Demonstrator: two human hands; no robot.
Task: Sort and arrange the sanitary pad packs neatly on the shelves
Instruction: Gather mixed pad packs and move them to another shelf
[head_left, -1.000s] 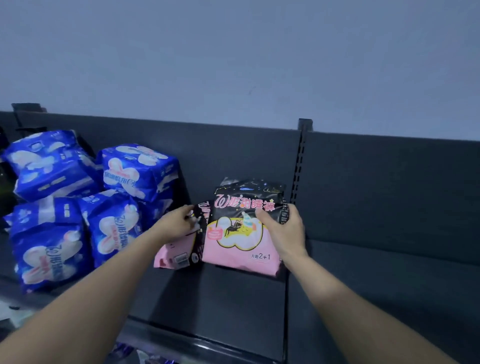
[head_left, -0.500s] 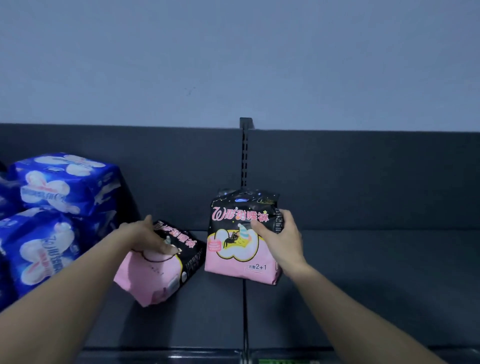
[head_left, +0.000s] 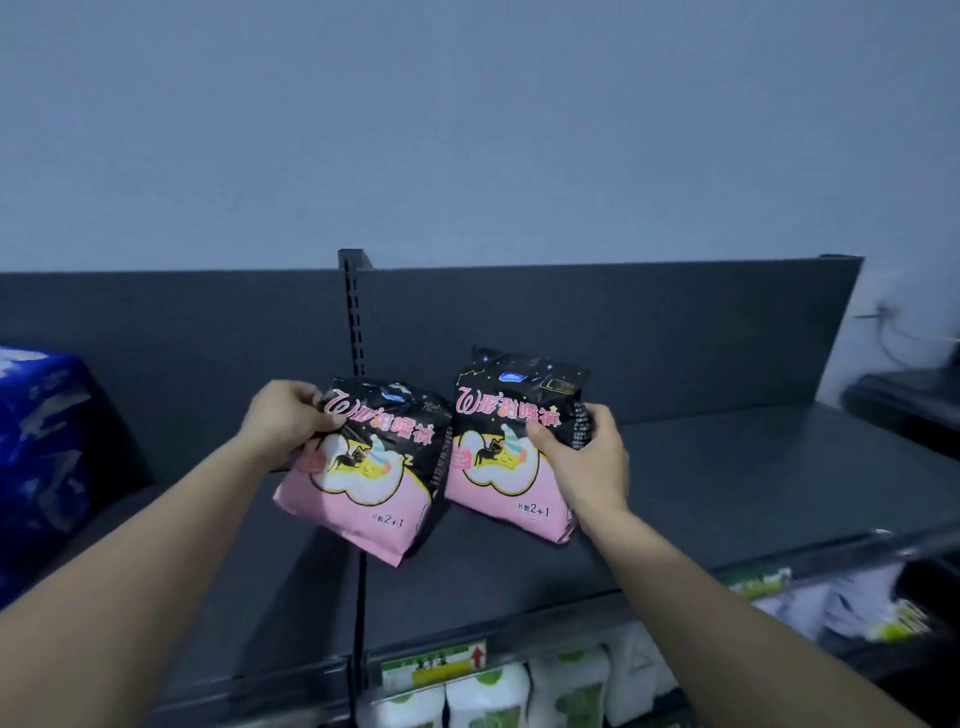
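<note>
1. Firstly, our left hand (head_left: 283, 423) pinches the upper left corner of the left pink-and-black pack (head_left: 363, 493), fingers and thumb closed on it. We should hold that corner firmly, since the soft pouch hangs tilted from it with its bottom swung rightward.
2. Our right hand (head_left: 582, 460) wraps the right edge of the right pink-and-black pack (head_left: 506, 467), thumb across the front and fingers curled round the side. That is enough to steady it, so we need not squeeze and crease the film.
3. That pack stands nearly upright on the dark shelf (head_left: 737, 493), just right of the slotted upright post (head_left: 354, 322), face forward. We judge it the reference for the row.
4. The left pack sits in front of the post, its right edge touching or almost touching its neighbour. Whether its bottom rests on the shelf we cannot tell. We would turn it until its top edge is level with the other pack, set its bottom seam flat, then slide it flush so both fronts line up.
5. Far left of the post, the blue packs (head_left: 41, 441) form their own group. We would place the pink ones apart from them, on the post's right side.
6. Below the post, white-and-green packs (head_left: 488, 696) fill the lower shelf under a price label (head_left: 434, 662); nothing there needs touching.
</note>
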